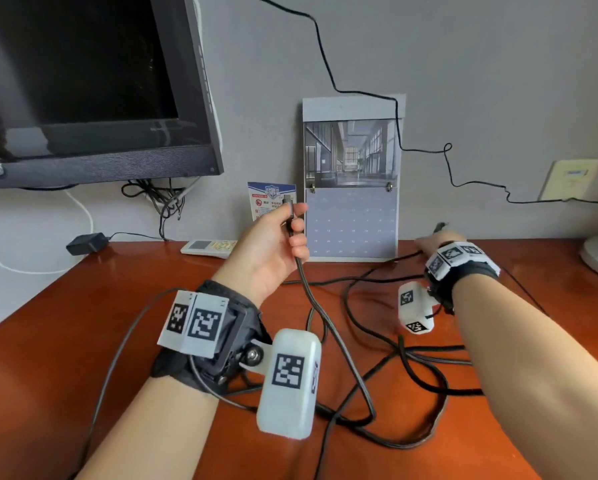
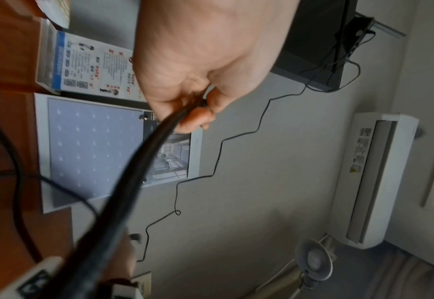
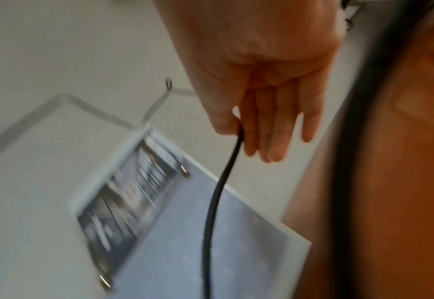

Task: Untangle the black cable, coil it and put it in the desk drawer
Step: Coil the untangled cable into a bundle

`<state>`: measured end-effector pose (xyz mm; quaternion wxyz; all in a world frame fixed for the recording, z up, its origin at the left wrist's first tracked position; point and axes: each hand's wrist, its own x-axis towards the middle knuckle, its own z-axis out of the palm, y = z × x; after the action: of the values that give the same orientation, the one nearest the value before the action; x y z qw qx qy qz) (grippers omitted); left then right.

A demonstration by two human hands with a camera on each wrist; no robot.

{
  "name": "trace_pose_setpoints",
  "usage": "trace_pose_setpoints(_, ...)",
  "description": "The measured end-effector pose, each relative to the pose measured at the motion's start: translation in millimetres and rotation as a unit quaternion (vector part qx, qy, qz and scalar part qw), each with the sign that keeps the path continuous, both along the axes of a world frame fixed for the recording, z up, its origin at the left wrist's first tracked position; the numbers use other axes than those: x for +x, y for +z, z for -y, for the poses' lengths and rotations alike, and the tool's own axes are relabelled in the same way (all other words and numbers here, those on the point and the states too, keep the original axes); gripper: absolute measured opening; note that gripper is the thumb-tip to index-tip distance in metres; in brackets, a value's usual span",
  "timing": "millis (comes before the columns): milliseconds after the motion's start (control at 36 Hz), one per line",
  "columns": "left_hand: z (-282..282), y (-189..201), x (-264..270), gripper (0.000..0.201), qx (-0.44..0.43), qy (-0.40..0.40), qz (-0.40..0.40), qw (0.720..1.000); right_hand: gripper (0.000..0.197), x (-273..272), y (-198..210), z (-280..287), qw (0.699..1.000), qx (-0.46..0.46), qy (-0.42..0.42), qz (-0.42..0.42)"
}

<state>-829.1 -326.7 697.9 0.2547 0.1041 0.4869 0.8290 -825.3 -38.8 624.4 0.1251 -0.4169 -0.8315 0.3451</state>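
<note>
A long black cable (image 1: 363,386) lies in tangled loops across the middle of the wooden desk (image 1: 83,341). My left hand (image 1: 283,233) is raised above the desk and grips one end of the cable, its plug sticking up past the fingers; the left wrist view shows the cable (image 2: 139,161) running back from the curled fingers (image 2: 198,117). My right hand (image 1: 436,237) reaches to the back of the desk by the calendar and pinches the other end between thumb and forefinger, the other fingers (image 3: 277,129) straight. The right wrist view is blurred. No drawer is in view.
A dark monitor (image 1: 83,88) hangs at the left. A desk calendar (image 1: 351,178) and a printed card (image 1: 269,199) lean on the wall. A white remote (image 1: 209,247) and a black adapter (image 1: 84,243) lie at the back. A thin wire (image 1: 394,123) runs along the wall.
</note>
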Motion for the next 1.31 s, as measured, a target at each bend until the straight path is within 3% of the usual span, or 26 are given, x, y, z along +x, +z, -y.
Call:
trace_pose_setpoints(28,-3,3,2,0.029,-0.003,0.001,-0.006,1.0,0.041,6,12,-1,0.998,-0.005,-0.039,-0.045)
trace_pose_setpoints(83,-13,10,6,0.028,-0.013,0.004,-0.023,1.0,0.033,12,33,-4,0.969,-0.093,-0.058,-0.222)
trace_pose_setpoints(139,-27,20,15,0.026,-0.03,-0.001,-0.053,0.998,0.028,27,60,2,0.919,-0.147,-0.018,-0.366)
trace_pose_setpoints(222,-50,40,29,0.022,-0.054,-0.008,-0.089,0.995,0.03,60,102,22,0.862,-0.187,0.096,-0.461)
trace_pose_setpoints(278,-65,57,38,0.021,-0.045,-0.009,-0.1,0.994,0.03,83,121,44,0.866,-0.186,0.186,-0.424)
trace_pose_setpoints(361,-85,85,54,0.026,-0.021,-0.005,-0.114,0.993,0.03,118,138,77,0.909,-0.11,0.279,-0.291)
trace_pose_setpoints(444,-99,107,76,0.019,0.031,-0.022,-0.072,0.997,0.032,144,145,93,0.935,0.085,0.28,-0.2)
trace_pose_setpoints(500,-107,116,91,0.013,0.061,-0.025,-0.05,0.997,0.036,156,147,95,0.931,0.206,0.258,-0.157)
trace_pose_setpoints(556,-113,119,102,0.017,0.073,-0.011,-0.049,0.996,0.039,169,149,96,0.927,0.26,0.237,-0.133)
trace_pose_setpoints(583,-115,120,107,0.021,0.08,-0.004,-0.049,0.996,0.038,177,151,96,0.93,0.241,0.237,-0.145)
trace_pose_setpoints(639,-118,123,113,0.028,0.107,-0.005,-0.051,0.993,0.032,188,151,96,0.936,0.102,0.263,-0.213)
trace_pose_setpoints(694,-119,126,123,0.031,0.135,-0.031,-0.058,0.989,0.026,205,149,96,0.913,-0.08,0.298,-0.269)
trace_pose_setpoints(750,-119,129,131,0.033,0.148,-0.058,-0.068,0.985,0.021,220,142,96,0.883,-0.169,0.331,-0.286)
trace_pose_setpoints(806,-116,135,135,0.034,0.158,-0.068,-0.066,0.983,0.027,230,134,94,0.866,-0.182,0.386,-0.261)
trace_pose_setpoints(889,-111,146,134,0.032,0.196,-0.063,-0.045,0.978,0.059,244,121,88,0.856,-0.147,0.464,-0.177)
trace_pose_setpoints(972,-103,161,132,0.029,0.254,-0.087,0.002,0.963,0.03,253,112,74,0.848,-0.162,0.478,-0.16)
trace_pose_setpoints(1055,-91,174,134,0.033,0.308,-0.169,0.051,0.935,0.034,259,108,54,0.836,-0.207,0.483,-0.158)
trace_pose_setpoints(1139,-82,175,148,0.034,0.242,-0.294,0.027,0.924,0.033,266,107,34,0.844,-0.194,0.479,-0.143)
trace_pose_setpoints(1222,-74,163,176,0.018,0.068,-0.378,-0.073,0.921,0.031,273,114,17,0.878,-0.153,0.44,-0.107)
trace_pose_setpoints(1250,-72,156,186,0.012,0.006,-0.411,-0.114,0.905,0.025,275,120,14,0.896,-0.128,0.415,-0.098)
trace_pose_setpoints(1305,-74,141,201,0.011,-0.111,-0.493,-0.181,0.844,0.014,279,136,10,0.925,-0.08,0.359,-0.098)
